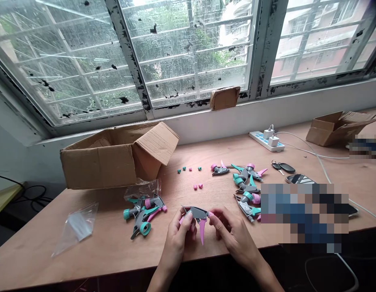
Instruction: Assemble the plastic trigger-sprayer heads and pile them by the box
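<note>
Near the front edge of the table, a grey trigger sprayer head [197, 211] with a pink trigger is held between both hands. My left hand [181, 230] is closed around its body, thumb on the grey side. At the other end, the fingers of my right hand [228, 229] pinch the small pink nozzle [210, 215]. To the left lies a pile of sprayer heads [142, 215] with teal and pink parts. More sprayer heads [247, 182] are heaped on the right. Several small nozzle caps, teal and pink [195, 187], are scattered beyond my hands.
A large open cardboard box [99, 166] stands at the back left, with a clear plastic bag [80, 227] in front. A power strip [267, 142] with chargers, keys [282, 166] and a phone [299, 179] are on the right. A smaller box [324, 129] stands behind them.
</note>
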`<state>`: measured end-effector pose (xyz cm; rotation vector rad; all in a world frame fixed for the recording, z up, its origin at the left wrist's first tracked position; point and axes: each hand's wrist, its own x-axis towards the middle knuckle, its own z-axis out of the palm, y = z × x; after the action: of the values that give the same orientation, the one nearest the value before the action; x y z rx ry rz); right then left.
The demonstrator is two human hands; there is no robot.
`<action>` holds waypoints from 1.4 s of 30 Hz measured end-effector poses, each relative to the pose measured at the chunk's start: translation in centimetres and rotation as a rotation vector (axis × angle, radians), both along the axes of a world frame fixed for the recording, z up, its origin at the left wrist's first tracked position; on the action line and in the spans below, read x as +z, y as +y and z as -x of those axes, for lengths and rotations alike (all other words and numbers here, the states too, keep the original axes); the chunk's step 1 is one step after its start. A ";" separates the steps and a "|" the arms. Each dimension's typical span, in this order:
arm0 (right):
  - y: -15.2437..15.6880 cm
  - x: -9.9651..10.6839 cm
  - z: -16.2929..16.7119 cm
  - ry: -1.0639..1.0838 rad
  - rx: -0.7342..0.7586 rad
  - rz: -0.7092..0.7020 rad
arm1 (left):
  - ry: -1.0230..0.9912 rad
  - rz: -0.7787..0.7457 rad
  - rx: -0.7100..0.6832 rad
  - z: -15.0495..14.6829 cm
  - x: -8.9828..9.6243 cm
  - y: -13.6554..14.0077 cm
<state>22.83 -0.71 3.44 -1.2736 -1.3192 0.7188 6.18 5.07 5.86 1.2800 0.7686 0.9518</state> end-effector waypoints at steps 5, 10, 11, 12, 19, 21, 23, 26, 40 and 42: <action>-0.1 -0.1 0.1 -0.023 -0.017 0.014 | 0.018 -0.025 -0.004 0.0 0.1 -0.1; 0.0 -0.2 0.0 -0.047 0.006 0.021 | 0.027 -0.029 -0.008 0.0 -0.2 0.1; 0.0 -0.2 0.0 -0.042 0.005 0.026 | 0.029 -0.032 -0.007 0.0 -0.2 0.1; 0.0 -0.1 0.0 -0.038 0.003 0.030 | 0.031 -0.035 -0.007 0.0 -0.3 0.1; -0.1 0.5 -0.3 -0.091 0.051 -0.009 | 0.078 -0.046 -0.037 0.2 -0.2 0.1; -0.1 0.4 -0.3 -0.092 0.048 -0.004 | 0.076 -0.046 -0.024 0.2 -0.1 0.0; 0.0 0.2 -0.3 -0.061 0.050 0.001 | 0.067 -0.047 -0.020 0.2 -0.1 0.0; 0.1 -0.2 -0.1 0.028 0.026 0.010 | 0.036 -0.051 -0.027 0.2 -0.1 -0.1; 0.0 -0.1 -0.1 -0.021 0.040 0.008 | 0.036 -0.055 0.021 0.1 0.2 -0.4; -0.1 0.1 -0.2 -0.020 0.065 0.006 | 0.056 -0.071 0.031 0.1 0.3 -0.4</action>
<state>23.02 -0.81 3.52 -1.2496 -1.3810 0.7576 6.08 4.63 6.15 1.3652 0.8060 0.9786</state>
